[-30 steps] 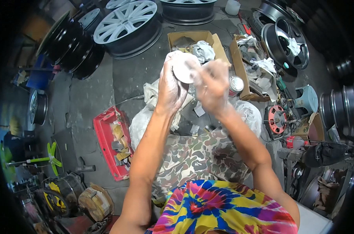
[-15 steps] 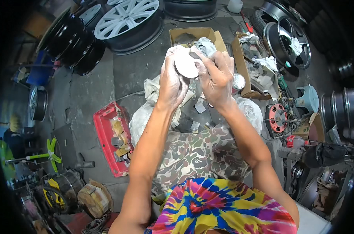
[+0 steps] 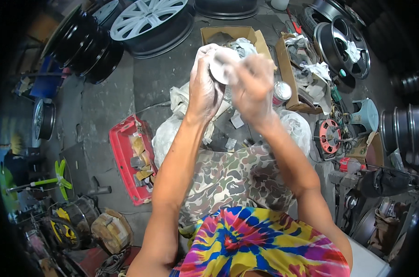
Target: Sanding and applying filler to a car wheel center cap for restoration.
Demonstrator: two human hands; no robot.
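A round white disc (image 3: 218, 74) is held up in front of me by my left hand (image 3: 201, 87), whose white-dusted fingers close round its edge. My right hand (image 3: 253, 92) is smeared by motion and works against the disc's right side. Between its fingers a small dark grey flat piece (image 3: 223, 58) lies over the disc's upper face; its exact kind cannot be made out. White powder coats both hands.
A cardboard box with rags (image 3: 241, 46) stands just beyond my hands, a fuller carton (image 3: 283, 74) to the right beside a tin (image 3: 282, 91). On the left are a red tray (image 3: 121, 159) and wheel rims (image 3: 149, 39). A cable reel (image 3: 328, 136) sits right.
My right hand has shifted slightly and now blurs with motion, its dark grey piece moving left and up across the disc. My left hand still holds the disc in nearly the same place.
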